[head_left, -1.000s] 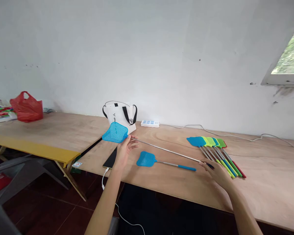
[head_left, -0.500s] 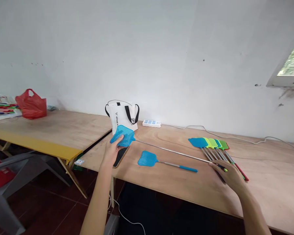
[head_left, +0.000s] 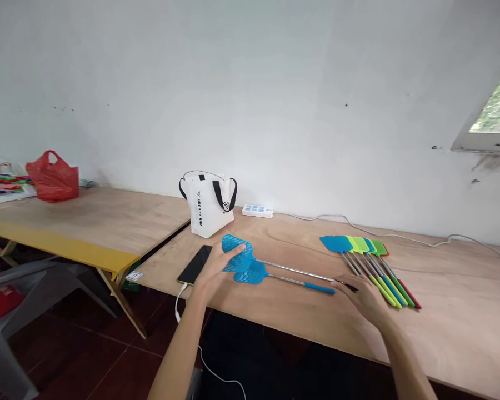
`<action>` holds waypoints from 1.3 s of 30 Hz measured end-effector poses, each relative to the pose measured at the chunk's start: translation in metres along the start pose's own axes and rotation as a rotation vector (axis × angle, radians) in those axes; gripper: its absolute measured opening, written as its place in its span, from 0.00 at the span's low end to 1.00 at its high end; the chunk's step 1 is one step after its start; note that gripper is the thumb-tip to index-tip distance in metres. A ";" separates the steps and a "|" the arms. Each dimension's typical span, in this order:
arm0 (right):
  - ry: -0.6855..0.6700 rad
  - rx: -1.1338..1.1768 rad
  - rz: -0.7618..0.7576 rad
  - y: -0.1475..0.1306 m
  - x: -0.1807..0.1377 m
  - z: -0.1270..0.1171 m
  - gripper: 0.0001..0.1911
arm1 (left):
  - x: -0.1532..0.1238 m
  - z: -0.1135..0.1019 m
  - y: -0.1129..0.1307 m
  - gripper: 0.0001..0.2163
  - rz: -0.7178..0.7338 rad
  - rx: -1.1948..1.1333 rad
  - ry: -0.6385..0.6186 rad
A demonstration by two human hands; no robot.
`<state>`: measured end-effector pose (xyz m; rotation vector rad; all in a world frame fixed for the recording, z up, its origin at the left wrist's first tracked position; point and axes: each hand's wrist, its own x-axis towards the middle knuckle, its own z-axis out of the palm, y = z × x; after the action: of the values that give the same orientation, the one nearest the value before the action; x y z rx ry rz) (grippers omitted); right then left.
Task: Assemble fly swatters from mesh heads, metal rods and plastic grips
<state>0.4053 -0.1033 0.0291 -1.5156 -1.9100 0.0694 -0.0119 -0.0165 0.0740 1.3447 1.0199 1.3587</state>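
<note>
Between my two hands is a blue fly swatter (head_left: 291, 268) with a metal telescopic rod. My left hand (head_left: 217, 262) grips its mesh head, thumb on top. My right hand (head_left: 362, 295) is closed around its dark handle end, mostly hidden by the fingers. Just below, a second blue fly swatter (head_left: 319, 288) lies on the wooden table, its head partly covered by the held one. Right of my right hand, several fly swatters (head_left: 360, 244) with blue, yellow-green and green heads lie overlapped in a row, their coloured handles toward me.
A phone (head_left: 194, 265) with a white cable lies left of my left hand. Behind stand a white bag (head_left: 206, 214) with black handles and a power strip (head_left: 257, 210). On the left table (head_left: 108, 216) is a red plastic bag (head_left: 52, 178). A grey chair (head_left: 8, 339) stands below.
My hands have come closer together and the held swatter's rod has become shorter. My left hand moved right and down, uncovering the phone; my right hand moved left, off the row's handles.
</note>
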 end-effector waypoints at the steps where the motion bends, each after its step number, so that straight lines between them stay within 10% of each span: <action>1: -0.012 -0.004 -0.011 -0.009 0.002 0.008 0.29 | -0.001 0.009 -0.002 0.14 0.012 0.021 -0.022; 16: -0.069 -0.081 -0.097 -0.065 0.001 0.048 0.25 | -0.021 0.077 -0.013 0.17 -0.063 -0.038 -0.218; 39: -0.037 -0.118 -0.098 -0.074 0.003 0.038 0.25 | -0.018 0.061 -0.004 0.19 -0.113 0.034 -0.291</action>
<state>0.3223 -0.1107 0.0342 -1.5031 -2.0462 -0.0606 0.0488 -0.0367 0.0696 1.4389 0.9088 1.0304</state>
